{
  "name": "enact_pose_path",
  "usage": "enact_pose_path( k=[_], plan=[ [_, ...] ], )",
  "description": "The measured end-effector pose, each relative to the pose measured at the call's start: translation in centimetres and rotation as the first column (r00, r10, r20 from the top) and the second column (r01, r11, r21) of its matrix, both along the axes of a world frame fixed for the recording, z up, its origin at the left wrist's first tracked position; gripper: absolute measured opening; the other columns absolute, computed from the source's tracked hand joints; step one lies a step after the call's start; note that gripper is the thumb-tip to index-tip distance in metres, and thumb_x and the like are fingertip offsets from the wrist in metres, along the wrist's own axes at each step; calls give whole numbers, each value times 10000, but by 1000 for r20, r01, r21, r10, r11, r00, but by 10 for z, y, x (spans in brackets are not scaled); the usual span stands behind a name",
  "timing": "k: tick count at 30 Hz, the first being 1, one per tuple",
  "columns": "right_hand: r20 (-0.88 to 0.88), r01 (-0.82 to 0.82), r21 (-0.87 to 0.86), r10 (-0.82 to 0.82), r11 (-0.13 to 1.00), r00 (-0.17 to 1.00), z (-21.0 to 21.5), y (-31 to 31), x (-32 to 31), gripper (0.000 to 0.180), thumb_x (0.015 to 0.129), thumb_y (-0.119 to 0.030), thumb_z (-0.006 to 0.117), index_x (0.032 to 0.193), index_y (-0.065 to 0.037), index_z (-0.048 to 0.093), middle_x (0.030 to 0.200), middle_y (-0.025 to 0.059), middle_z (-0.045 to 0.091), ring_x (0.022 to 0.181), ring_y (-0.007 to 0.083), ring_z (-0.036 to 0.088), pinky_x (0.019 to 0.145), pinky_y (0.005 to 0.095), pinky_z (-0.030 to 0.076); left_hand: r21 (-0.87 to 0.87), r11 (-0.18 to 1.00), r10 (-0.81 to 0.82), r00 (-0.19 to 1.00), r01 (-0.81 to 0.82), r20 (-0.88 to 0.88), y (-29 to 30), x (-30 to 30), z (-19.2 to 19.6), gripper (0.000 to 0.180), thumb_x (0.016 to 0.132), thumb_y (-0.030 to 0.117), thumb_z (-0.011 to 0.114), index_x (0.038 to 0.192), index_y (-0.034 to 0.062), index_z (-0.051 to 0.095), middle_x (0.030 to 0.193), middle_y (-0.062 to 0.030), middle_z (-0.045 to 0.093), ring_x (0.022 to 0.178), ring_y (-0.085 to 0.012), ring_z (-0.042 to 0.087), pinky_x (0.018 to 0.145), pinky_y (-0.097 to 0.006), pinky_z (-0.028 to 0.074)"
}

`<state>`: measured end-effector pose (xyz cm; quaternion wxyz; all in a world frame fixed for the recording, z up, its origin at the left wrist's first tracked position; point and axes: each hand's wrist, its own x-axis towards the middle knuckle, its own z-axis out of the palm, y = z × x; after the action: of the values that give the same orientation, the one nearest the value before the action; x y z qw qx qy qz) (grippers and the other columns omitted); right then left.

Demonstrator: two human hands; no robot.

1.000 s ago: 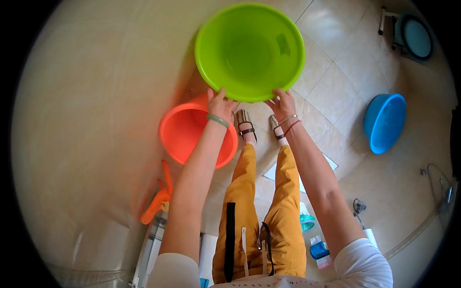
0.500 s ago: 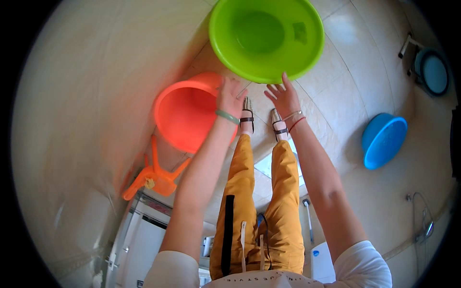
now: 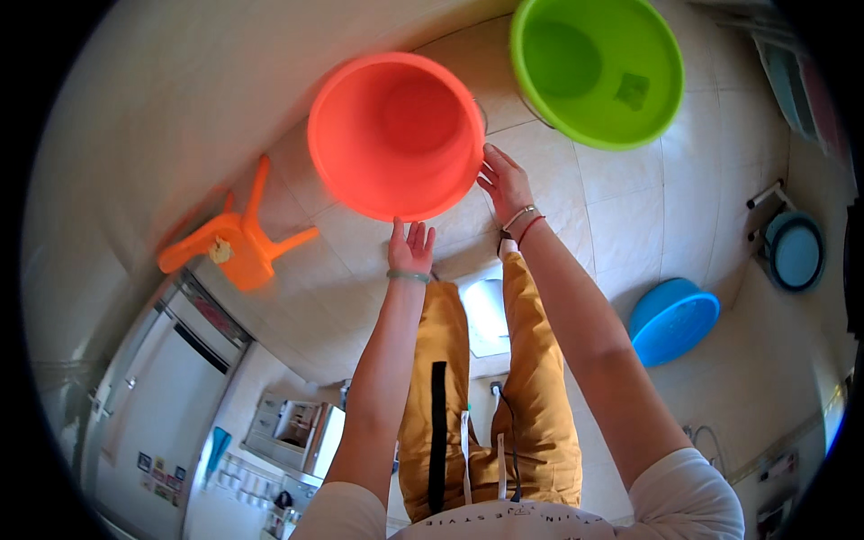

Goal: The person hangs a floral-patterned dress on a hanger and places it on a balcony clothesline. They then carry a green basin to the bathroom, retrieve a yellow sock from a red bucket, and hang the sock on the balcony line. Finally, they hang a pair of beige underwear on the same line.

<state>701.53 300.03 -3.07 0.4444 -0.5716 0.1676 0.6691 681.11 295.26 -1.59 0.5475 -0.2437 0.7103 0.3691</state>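
A coral-red bucket [image 3: 396, 135] stands on the floor ahead of me, its inside showing. My left hand [image 3: 412, 248] is at its near rim, palm up and fingers spread; I cannot tell whether the fingertips touch. Beside the bucket's right side, my right hand [image 3: 506, 184] has its fingers stretched out, the tips at or very close to the rim. Farther right stands a lime-green bucket [image 3: 652, 54], with a darker square patch inside; neither hand touches it. Thin handles show at the sides of both buckets.
An orange upturned stool [image 3: 243, 247] lies by the wall at left, a pale lump on it. A blue basin [image 3: 675, 324] leans at right, near a round blue folding item [image 3: 796, 252]. A squat toilet [image 3: 486, 310] is set in the floor between my legs.
My right hand has left the green bucket's rim for the red bucket's right side. The left hand is now at the red one's near rim. In view, both buckets sit farther up and right.
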Motion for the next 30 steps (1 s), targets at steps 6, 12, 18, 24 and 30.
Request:
enact_pose_path(
  k=[6,12,18,24,30],
  plan=[
    [175,-276,7,271,961,947,-27,7,-18,440,828,-206,673,1214,-30,558,1061,60,640,932,173,618,776,298,518,224,974,-33,995,11,92,1,-15,-39,466,848,252,697,1253,211,470,1224,-18,494,1101,-206,524,964,-465,449],
    [294,-246,-84,259,966,920,-36,-22,-43,357,824,-88,618,1175,-61,562,1019,52,644,877,179,644,680,323,549,196,979,-68,996,56,60,-9,-40,-41,489,843,148,639,1282,226,437,1192,-18,549,1037,-206,572,836,-440,505],
    [400,-245,-155,287,957,870,13,-82,-114,328,790,-101,643,1115,-74,606,915,8,640,749,122,625,530,252,494,153,985,-92,990,76,106,-65,-113,-4,510,818,134,623,1284,209,429,1189,-2,537,1003,-201,564,818,-421,489],
    [329,-315,-198,366,928,871,85,-140,-201,280,838,-53,594,1117,-41,579,946,62,645,775,171,643,598,300,556,70,996,-55,997,51,49,-132,-195,69,538,792,168,651,1286,202,442,1182,-9,551,1001,-194,569,812,-415,489],
    [248,-490,-201,528,848,812,137,-213,-305,349,806,-53,574,1153,-19,556,973,78,641,755,199,665,598,316,585,34,964,261,965,-262,27,-226,-291,132,565,796,203,681,1304,221,434,1190,5,561,1047,-176,564,810,-440,491]
  ],
)
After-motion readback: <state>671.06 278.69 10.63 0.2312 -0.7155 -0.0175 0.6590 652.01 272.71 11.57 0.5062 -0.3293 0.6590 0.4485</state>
